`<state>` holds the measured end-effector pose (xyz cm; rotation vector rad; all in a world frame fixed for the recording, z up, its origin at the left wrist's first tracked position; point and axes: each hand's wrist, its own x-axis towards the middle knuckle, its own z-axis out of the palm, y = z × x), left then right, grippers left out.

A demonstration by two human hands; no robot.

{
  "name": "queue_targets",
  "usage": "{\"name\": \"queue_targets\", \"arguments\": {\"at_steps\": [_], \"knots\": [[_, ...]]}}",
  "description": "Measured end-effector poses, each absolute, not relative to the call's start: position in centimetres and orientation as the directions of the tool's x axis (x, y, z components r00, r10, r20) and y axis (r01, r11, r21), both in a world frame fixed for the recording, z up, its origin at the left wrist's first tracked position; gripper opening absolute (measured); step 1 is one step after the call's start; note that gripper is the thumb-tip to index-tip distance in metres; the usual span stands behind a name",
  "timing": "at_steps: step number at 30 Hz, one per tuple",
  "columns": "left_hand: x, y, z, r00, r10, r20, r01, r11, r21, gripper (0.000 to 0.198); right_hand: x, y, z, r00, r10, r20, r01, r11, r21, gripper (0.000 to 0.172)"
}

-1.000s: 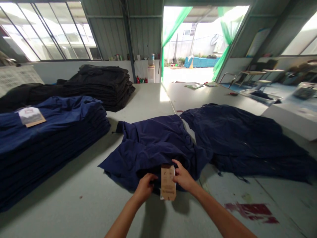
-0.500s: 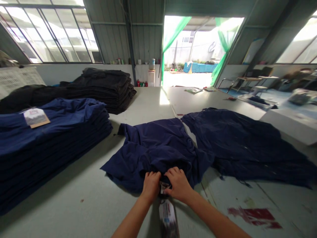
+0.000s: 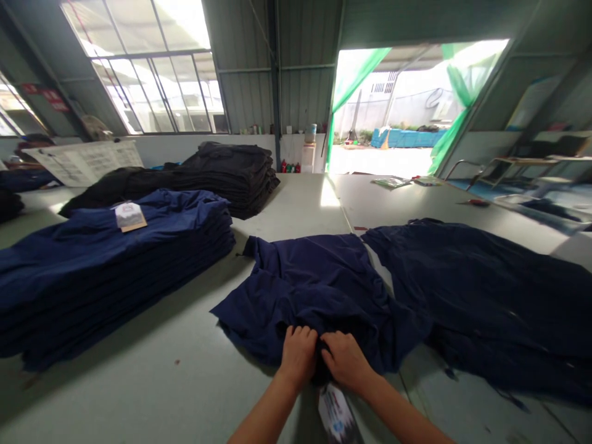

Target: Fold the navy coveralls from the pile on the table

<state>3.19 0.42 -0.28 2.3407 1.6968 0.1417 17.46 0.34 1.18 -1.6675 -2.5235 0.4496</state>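
A crumpled navy garment (image 3: 314, 271) lies on the table before me, its near edge bunched up. My left hand (image 3: 300, 354) is closed on that edge, fingers curled over the cloth. Close beside it, my right hand (image 3: 346, 357) grips the same edge, its thumb pointing toward the left hand. Below the hands a printed paper hang tag (image 3: 337, 410) dangles toward the table's near side. What lies inside the bunched cloth is hidden.
To the left stands a stack of folded navy garments (image 3: 120, 259) with a tag (image 3: 130, 216) on top. Behind it are black folded garments (image 3: 231, 172) and a white plastic crate (image 3: 87, 161). More navy garments (image 3: 485, 290) spread over the table at right.
The view has swung to the left, so everything sits further right. Both hands stay on the garment's edge; a small pale label between them no longer shows.
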Motion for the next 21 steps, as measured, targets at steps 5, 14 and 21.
{"name": "queue_targets", "arguments": {"at_steps": [5, 14, 21], "knots": [[3.0, 0.5, -0.5, 0.277, 0.958, -0.067, 0.935, -0.253, 0.248, 0.024, 18.6, 1.2, 1.0, -0.476, 0.874, -0.101, 0.829, 0.407, -0.384, 0.044], [2.7, 1.8, 0.7, 0.304, 0.950, -0.065, 0.928, -0.280, 0.244, 0.023, 17.1, 1.7, 1.5, -0.387, 0.918, -0.086, 0.914, 0.370, -0.163, 0.029], [3.2, 0.4, 0.4, 0.312, 0.941, -0.132, 0.935, -0.279, 0.217, 0.029, 16.6, 0.9, -0.4, -0.344, 0.939, 0.002, 0.932, 0.342, -0.123, 0.036]]}}
